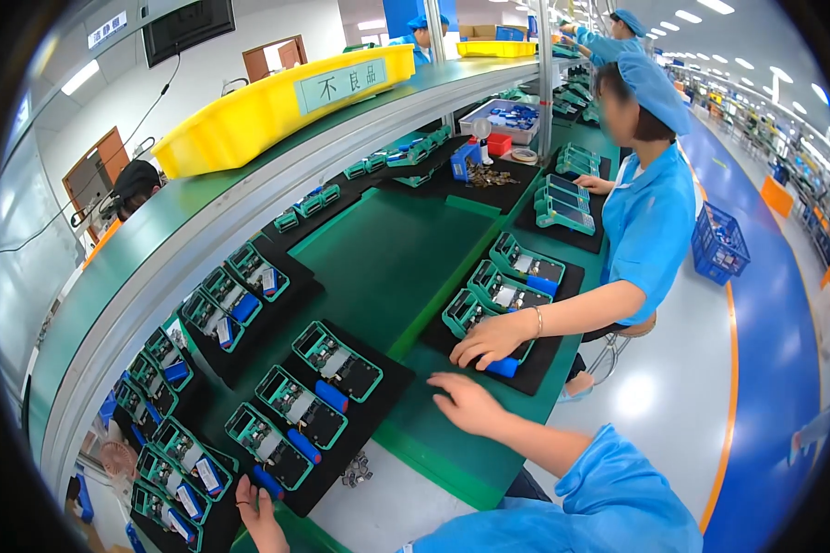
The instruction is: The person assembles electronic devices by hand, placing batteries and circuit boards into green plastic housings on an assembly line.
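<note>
A black tray (378, 382) lies on the green belt in front of me and carries three open teal-framed devices (302, 408), each with a blue cylinder at its near end. My left hand (258, 514) is at the tray's near corner with its fingertips touching the edge; most of the hand is cut off by the picture's lower rim. My right hand (468, 404) rests flat on the belt's green edge just right of that tray, fingers apart and holding nothing. A co-worker's hand (491, 341) lies on a device on the neighbouring black tray (542, 355), a little beyond my right hand.
A small pile of metal parts (355, 470) sits by my tray's near edge. More trays of teal devices (219, 300) line the belt's left side. A yellow bin (267, 111) stands on the shelf above. The seated co-worker (650, 212) is at my right, with a blue crate (719, 244) on the floor behind.
</note>
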The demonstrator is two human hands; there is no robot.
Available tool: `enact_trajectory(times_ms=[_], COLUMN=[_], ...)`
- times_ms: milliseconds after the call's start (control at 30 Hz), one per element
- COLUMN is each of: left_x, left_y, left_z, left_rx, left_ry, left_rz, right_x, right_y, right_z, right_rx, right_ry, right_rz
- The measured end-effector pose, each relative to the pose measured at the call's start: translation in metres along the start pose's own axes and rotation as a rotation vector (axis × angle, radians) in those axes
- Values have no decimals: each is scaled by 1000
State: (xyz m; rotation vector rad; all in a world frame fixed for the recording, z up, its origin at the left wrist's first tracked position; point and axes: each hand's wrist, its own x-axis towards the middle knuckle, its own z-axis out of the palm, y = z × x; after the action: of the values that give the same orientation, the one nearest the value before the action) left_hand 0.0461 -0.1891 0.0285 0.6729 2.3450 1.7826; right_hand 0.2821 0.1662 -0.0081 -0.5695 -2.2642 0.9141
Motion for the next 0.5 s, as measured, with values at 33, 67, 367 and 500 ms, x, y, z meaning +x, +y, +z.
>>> enact_trajectory(times_ms=[33,67,367,500], left_x=[-1,-1,13,17], left_y=[3,20,4,-8], left_z=[0,7,4,6], left_rx=[-1,-151,-344,-330], left_ry=[5,25,72,54], left_rz=[-1,-170,-385,-426], right_x=[2,1,23,37], right_y=[-19,-17,-53,-46], right_z=[1,18,68,63], right_rx=[211,498,1226,1054], right_ry=[-102,-89,55,-33], right_rz=[177,310,907,938])
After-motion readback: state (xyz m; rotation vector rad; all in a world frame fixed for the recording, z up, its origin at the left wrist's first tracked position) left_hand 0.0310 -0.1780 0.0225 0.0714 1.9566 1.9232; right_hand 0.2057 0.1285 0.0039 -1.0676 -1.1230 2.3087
